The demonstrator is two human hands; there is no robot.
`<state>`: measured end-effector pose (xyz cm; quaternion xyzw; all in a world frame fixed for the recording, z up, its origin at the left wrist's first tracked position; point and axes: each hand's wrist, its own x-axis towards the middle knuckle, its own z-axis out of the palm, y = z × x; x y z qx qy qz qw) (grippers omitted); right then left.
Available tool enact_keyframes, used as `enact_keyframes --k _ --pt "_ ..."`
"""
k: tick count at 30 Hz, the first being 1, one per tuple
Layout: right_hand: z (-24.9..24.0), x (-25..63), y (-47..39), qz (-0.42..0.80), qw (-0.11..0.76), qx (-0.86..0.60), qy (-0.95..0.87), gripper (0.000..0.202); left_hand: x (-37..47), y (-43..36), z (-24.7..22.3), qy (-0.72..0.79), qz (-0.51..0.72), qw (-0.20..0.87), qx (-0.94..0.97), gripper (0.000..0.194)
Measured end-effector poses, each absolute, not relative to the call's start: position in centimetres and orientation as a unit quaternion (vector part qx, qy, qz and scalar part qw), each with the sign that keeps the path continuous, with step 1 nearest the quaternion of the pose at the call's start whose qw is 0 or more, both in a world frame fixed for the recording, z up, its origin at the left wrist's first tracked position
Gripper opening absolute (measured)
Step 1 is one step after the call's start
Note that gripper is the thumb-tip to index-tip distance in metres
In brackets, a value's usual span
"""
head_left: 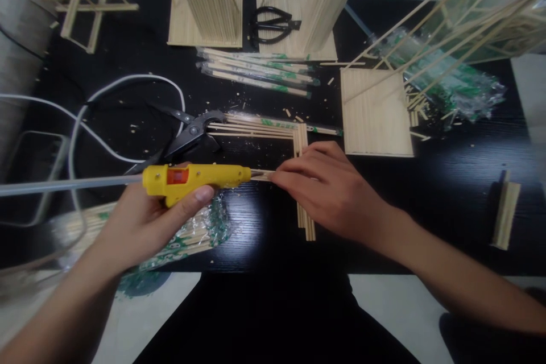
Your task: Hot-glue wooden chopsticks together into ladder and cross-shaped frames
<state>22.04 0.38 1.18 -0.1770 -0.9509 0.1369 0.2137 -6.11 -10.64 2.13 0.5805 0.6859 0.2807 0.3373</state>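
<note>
Glue gun (226, 175) and stick (261, 178), tip to fingertips.
The left hand (139, 230) is wrapped round the gun's grip, keeping it level, I'd say, so the nozzle points along the stick. The right hand (341, 199) pinches the stick's far end, fingers drawn narrow, probably to steady it while staying behind the hot tip. Joined strips (310, 232) lie under that hand, within easy reach; the pliers (194, 129) rest beyond the left hand, out of the gun's way.
</note>
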Motion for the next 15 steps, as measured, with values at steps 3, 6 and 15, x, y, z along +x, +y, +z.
enact_keyframes --k 3,6,15 --pt "1.12 22.09 0.35 0.131 0.223 -0.169 -0.951 0.025 -6.14 -10.55 2.32 0.667 0.283 0.350 0.594 0.025" --pt "0.96 22.06 0.31 0.127 0.229 -0.167 -0.951 0.024 -6.16 -10.61 2.44 0.669 0.288 0.355 0.586 0.022" --pt "1.08 21.96 0.19 0.108 0.201 -0.167 -0.959 0.029 -6.48 -10.95 2.58 0.669 0.266 0.333 0.608 0.015"
